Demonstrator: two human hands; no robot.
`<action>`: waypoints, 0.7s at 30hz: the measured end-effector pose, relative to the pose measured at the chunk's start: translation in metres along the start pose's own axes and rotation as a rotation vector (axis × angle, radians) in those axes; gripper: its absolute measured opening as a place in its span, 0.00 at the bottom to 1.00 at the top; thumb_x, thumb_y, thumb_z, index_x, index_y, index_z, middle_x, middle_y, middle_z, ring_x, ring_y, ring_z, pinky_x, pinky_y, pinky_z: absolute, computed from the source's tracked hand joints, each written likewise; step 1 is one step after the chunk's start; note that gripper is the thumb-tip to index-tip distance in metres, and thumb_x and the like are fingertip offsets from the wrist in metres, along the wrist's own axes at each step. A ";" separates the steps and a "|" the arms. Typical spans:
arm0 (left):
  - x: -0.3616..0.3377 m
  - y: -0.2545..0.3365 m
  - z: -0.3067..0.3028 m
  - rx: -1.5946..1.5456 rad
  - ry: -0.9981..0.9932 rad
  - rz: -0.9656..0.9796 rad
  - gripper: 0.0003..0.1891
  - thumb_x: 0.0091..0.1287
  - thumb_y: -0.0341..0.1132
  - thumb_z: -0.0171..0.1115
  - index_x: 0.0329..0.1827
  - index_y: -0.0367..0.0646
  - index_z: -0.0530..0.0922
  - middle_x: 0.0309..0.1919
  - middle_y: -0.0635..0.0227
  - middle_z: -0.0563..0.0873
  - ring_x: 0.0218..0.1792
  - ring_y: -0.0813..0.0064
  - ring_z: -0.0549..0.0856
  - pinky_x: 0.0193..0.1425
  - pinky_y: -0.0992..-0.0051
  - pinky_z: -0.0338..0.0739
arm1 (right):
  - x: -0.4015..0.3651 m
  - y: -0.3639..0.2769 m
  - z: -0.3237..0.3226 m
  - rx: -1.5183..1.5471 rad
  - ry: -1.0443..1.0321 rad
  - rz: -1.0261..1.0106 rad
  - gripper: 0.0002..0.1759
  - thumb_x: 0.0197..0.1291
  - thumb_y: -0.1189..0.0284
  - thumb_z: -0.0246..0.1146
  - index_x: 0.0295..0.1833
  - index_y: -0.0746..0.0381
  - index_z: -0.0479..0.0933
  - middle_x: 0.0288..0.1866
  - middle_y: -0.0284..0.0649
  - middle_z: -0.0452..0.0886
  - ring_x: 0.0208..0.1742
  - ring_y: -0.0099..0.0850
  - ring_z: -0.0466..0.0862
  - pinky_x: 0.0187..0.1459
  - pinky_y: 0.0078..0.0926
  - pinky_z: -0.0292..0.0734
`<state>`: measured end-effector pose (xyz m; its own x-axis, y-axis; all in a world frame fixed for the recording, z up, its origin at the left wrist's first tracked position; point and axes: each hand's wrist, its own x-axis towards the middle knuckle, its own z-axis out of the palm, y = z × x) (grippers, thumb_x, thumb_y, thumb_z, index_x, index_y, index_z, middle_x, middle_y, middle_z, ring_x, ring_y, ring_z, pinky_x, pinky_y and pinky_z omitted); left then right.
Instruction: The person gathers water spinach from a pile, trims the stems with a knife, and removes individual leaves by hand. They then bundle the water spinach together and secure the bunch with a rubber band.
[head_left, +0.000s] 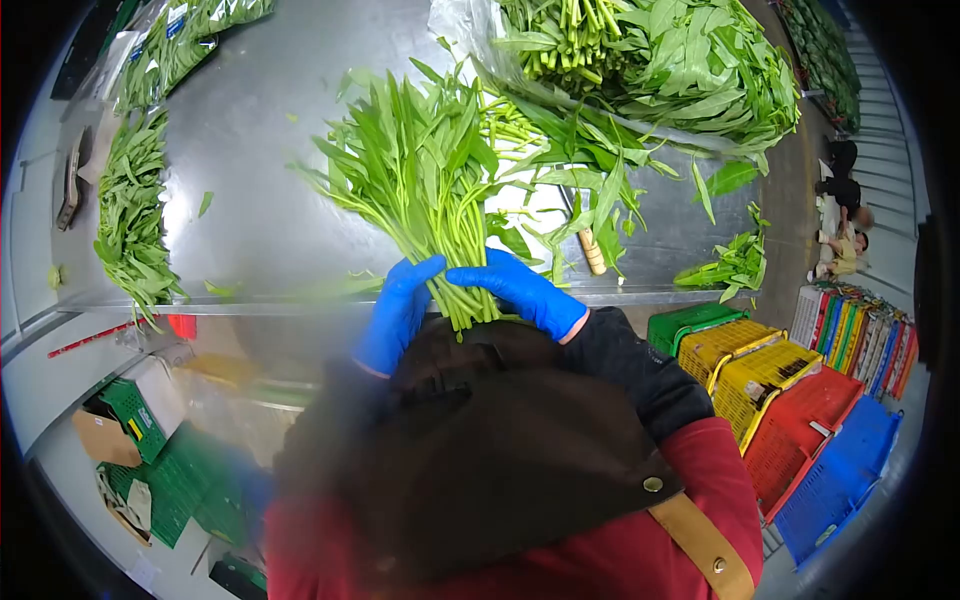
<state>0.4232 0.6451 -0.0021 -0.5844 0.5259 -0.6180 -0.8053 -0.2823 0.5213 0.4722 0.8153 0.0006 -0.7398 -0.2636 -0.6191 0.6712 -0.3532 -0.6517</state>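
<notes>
A bunch of water spinach (430, 180) stands between my two blue-gloved hands at the table's near edge, leaves pointing away and cut stem ends toward my apron. My left hand (398, 310) wraps the stems from the left. From the right, my right hand (525, 295) closes on the same stems, its fingers near the left hand's. Just beyond my right hand lies a knife with a wooden handle (592, 252), its blade mostly hidden under loose leaves (605, 200). Cut stems (510, 130) lie behind the bunch, on a white surface partly covered by leaves.
A big heap of greens (690, 75) in clear plastic fills the far right of the metal table (260, 180). More bunches (135, 210) line its left side, with bagged greens (190, 40) beyond. Stacked crates (800, 430) stand at right, green crates (185, 480) at left. People (845, 240) are farther right.
</notes>
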 end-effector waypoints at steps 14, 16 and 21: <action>-0.025 0.011 0.014 0.089 -0.096 -0.079 0.25 0.56 0.28 0.60 0.59 0.32 0.69 0.47 0.56 0.81 0.48 0.65 0.82 0.56 0.66 0.76 | -0.032 -0.026 -0.003 0.031 -0.024 -0.155 0.34 0.52 0.77 0.65 0.65 0.65 0.63 0.56 0.41 0.77 0.52 0.29 0.78 0.55 0.26 0.72; -0.028 0.006 0.020 0.183 -0.057 -0.027 0.24 0.56 0.27 0.60 0.58 0.32 0.70 0.46 0.57 0.82 0.47 0.66 0.82 0.55 0.68 0.76 | -0.031 -0.021 -0.001 -0.006 0.031 -0.150 0.32 0.51 0.77 0.66 0.64 0.65 0.66 0.52 0.40 0.79 0.46 0.25 0.79 0.45 0.23 0.75; -0.028 0.024 0.037 0.145 -0.042 -0.017 0.18 0.55 0.24 0.59 0.51 0.31 0.73 0.40 0.57 0.83 0.39 0.65 0.84 0.49 0.67 0.78 | -0.035 -0.043 0.001 -0.104 0.047 -0.155 0.24 0.51 0.73 0.67 0.55 0.65 0.72 0.35 0.36 0.80 0.33 0.23 0.79 0.37 0.22 0.74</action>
<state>0.4240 0.6533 0.0489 -0.5636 0.5632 -0.6042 -0.7906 -0.1560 0.5921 0.4690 0.8388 0.0511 -0.8336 -0.1701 -0.5256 0.5521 -0.2914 -0.7812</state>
